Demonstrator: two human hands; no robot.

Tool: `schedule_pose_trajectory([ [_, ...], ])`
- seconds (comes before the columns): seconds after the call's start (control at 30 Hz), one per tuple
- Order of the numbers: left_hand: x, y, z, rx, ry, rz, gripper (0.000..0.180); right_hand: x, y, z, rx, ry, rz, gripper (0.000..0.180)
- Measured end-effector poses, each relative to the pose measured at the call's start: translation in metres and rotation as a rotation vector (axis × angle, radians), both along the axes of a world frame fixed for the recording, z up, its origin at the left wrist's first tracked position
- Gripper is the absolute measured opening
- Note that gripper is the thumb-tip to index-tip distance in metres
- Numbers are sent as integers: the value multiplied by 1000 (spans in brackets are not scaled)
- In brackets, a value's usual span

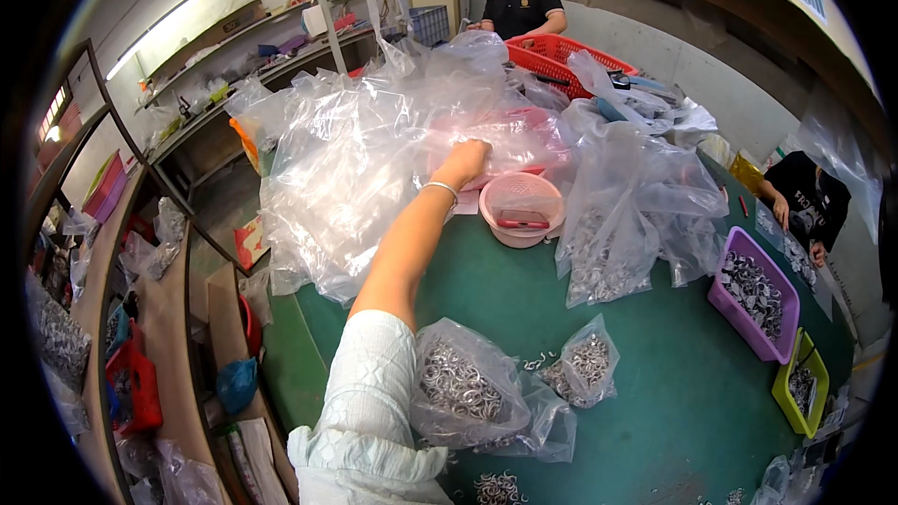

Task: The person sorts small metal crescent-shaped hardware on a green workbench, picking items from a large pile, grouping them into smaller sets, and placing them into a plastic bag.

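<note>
My left arm reaches far across the green table, a pale sleeve and a bracelet on it. My left hand (468, 159) is closed, its curled fingers on a clear plastic bag (505, 140) that lies over a pink basket (554, 145). To its left spreads a big heap of clear plastic bags (337, 168). Just right of the hand stands a small pink round basket (522, 236) with a red-handled thing inside. Nearer me are two clear bags of small curved metal pieces, one larger (460, 379) and one smaller (582, 369). My right hand is out of view.
More filled bags (608, 243) lie right of the round basket. A purple basket (788, 344) and a green basket (795, 416) hold metal pieces at the right edge. Loose pieces (499, 489) lie near me. Two people work beyond the table; shelves (159, 318) stand left.
</note>
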State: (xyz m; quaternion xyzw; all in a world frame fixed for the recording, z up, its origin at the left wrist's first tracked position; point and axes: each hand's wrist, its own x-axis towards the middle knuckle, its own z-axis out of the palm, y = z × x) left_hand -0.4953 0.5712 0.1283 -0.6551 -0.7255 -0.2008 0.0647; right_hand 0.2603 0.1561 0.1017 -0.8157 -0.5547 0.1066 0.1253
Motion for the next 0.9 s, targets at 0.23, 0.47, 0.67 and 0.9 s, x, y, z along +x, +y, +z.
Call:
schedule_pose_trajectory([
  [0.23,2,14,35,729,-323,19,23,-5,-2,4,3,72,-24,44],
  [0.47,-11,4,61,872,-539,86,22,-7,-1,0,69,69,-67,38],
  [0.67,-26,5,53,958,-677,135,19,4,-5,-12,239,17,-66,34],
  [0.9,-48,1,36,904,-715,233,17,1,7,-4,416,-125,138,21],
])
